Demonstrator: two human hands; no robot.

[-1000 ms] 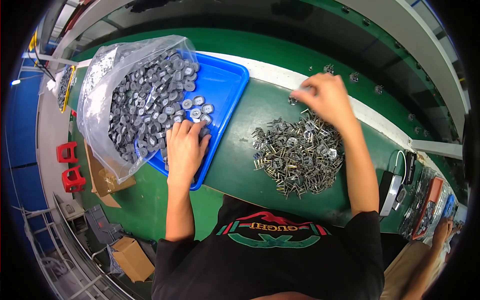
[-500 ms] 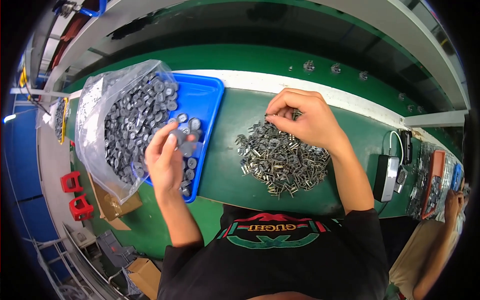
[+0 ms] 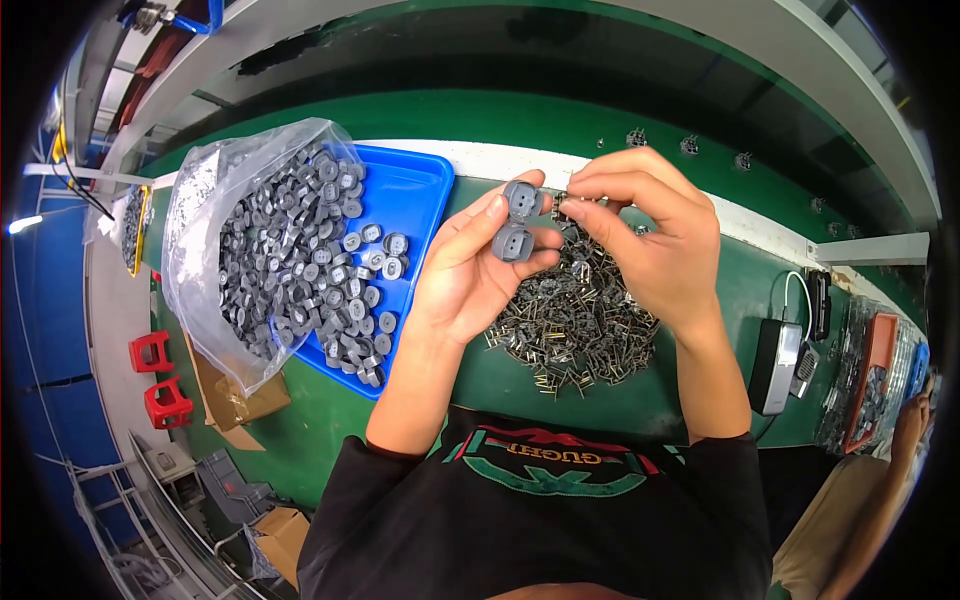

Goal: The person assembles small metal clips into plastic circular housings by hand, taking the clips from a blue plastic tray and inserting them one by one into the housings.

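Hands at work over a green bench [image 3: 735,275], with clock positions read from the left hand and twelve at the top of the view. The left hand [image 3: 468,280] is turned palm up and grasps two gray caps: the upper cap [image 3: 522,200], at one o'clock, is held between thumb and fingers, and the lower cap [image 3: 513,243], at two o'clock, lies against the fingers just beneath it. The right hand [image 3: 660,225], between two and three o'clock, pinches a small metal part [image 3: 560,206] between thumb and forefinger, just beside the upper cap; whether part and cap touch cannot be told. At four o'clock a pile of metal parts [image 3: 580,325] lies on the bench, partly covered by the hands.

At nine o'clock stands a blue tray [image 3: 425,185], on which a clear plastic bag [image 3: 188,270] spills a heap of caps [image 3: 285,235]. A white box [image 3: 772,368] sits between three and four o'clock; farther out, in about the same direction, a co-worker's hand [image 3: 910,422] is near an orange tray [image 3: 882,345]. Two red stools [image 3: 168,402] stand on the floor between eight and nine o'clock.
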